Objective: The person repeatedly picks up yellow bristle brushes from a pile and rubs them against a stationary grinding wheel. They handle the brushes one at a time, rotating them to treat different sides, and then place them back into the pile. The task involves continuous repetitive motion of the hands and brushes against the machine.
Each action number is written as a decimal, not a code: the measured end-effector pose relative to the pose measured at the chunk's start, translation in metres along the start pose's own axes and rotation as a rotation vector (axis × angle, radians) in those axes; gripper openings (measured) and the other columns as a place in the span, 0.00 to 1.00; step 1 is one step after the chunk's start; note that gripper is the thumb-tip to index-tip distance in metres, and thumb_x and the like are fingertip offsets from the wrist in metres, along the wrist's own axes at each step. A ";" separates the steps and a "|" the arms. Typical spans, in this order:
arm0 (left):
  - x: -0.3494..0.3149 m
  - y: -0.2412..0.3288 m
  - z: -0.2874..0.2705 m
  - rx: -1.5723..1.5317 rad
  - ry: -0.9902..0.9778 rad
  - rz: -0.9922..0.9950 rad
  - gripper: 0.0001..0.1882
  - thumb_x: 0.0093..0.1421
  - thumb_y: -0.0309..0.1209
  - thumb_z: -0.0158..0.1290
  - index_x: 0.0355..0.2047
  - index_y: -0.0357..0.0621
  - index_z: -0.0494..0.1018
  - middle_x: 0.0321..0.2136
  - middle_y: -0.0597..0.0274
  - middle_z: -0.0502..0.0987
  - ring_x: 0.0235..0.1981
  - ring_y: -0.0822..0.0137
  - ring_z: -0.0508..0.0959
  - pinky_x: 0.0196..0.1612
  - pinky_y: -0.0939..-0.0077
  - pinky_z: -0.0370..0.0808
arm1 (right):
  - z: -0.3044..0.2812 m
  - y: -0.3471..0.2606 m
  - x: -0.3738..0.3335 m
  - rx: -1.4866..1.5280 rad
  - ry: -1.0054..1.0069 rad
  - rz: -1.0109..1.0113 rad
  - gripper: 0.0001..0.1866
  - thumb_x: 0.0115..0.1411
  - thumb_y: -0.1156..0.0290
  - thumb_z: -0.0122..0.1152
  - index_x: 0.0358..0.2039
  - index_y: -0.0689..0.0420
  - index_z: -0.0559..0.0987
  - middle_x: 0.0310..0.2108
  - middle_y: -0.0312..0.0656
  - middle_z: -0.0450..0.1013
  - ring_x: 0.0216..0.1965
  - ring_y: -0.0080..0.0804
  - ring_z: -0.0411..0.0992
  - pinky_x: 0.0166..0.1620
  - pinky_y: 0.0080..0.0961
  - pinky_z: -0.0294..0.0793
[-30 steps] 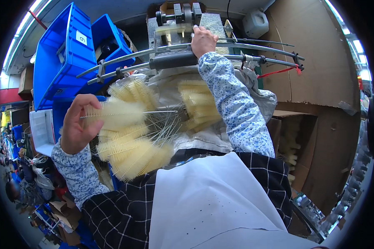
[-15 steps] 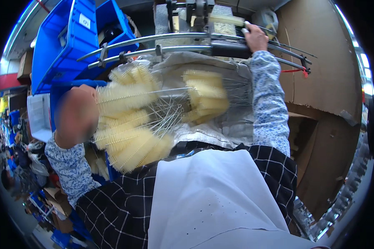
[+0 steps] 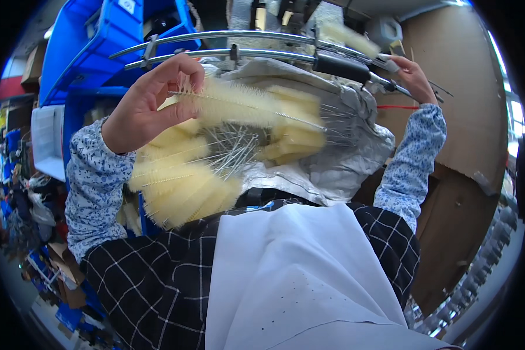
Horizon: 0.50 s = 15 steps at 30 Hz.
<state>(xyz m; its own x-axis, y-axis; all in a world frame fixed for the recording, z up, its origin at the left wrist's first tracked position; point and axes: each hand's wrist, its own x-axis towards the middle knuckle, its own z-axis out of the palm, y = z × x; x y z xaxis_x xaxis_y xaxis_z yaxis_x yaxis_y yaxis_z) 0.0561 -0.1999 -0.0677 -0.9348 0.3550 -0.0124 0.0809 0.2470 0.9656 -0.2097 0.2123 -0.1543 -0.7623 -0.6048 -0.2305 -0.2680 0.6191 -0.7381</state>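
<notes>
Head view: looks down over a checked shirt and white apron (image 3: 297,280) onto a heap of brushes in the lap.
Left hand (image 3: 149,105): grip pinched on the wire stem end of one brush (image 3: 239,105), thumb and fingertips pressed together.
Brush axis: runs from the pinch out to the person's right, nearly level, bristle body just beside the grip, bare twisted wire tip pointing toward the far hand.
Right hand (image 3: 411,76): raised well apart at a black handle (image 3: 341,67) on the curved metal rails (image 3: 216,38); I cannot tell whether its grip is closed on anything.
Nearer hand: left, already on the brush.
Pile (image 3: 181,181): pale yellow, fuzzy cylinders on thin shiny wires, stems crossing in the middle.
Sheet (image 3: 344,157): crinkled grey plastic under the pile.
Bins (image 3: 93,46): blue, hard plastic, at far left.
</notes>
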 end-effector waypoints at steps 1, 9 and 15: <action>0.011 -0.003 0.005 -0.043 -0.007 0.009 0.10 0.53 0.23 0.49 0.35 0.43 0.61 0.30 0.69 0.61 0.34 0.77 0.64 0.43 0.80 0.64 | -0.002 -0.015 -0.014 -0.081 -0.060 -0.076 0.16 0.58 0.68 0.49 0.46 0.57 0.70 0.40 0.37 0.70 0.41 0.25 0.66 0.46 0.20 0.64; 0.052 -0.027 0.052 0.016 0.091 0.133 0.15 0.51 0.22 0.50 0.39 0.45 0.61 0.32 0.67 0.65 0.34 0.75 0.69 0.40 0.77 0.69 | 0.158 -0.154 -0.030 0.581 -0.378 -0.311 0.14 0.56 0.71 0.51 0.44 0.57 0.70 0.36 0.39 0.70 0.38 0.27 0.68 0.44 0.21 0.67; -0.023 0.004 -0.018 0.535 -0.150 -0.496 0.22 0.52 0.35 0.53 0.44 0.40 0.60 0.32 0.54 0.70 0.32 0.60 0.73 0.37 0.72 0.69 | 0.136 -0.082 0.029 -0.456 0.611 -0.477 0.11 0.53 0.74 0.50 0.38 0.52 0.74 0.29 0.41 0.73 0.27 0.34 0.71 0.31 0.28 0.73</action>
<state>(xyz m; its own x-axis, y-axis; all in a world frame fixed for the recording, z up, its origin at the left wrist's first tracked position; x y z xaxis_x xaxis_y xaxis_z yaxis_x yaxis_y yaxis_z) 0.0720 -0.2231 -0.0587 -0.8510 0.1974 -0.4867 -0.1455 0.8018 0.5796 -0.1300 0.0760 -0.1872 -0.6559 -0.5572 0.5093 -0.7447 0.5878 -0.3160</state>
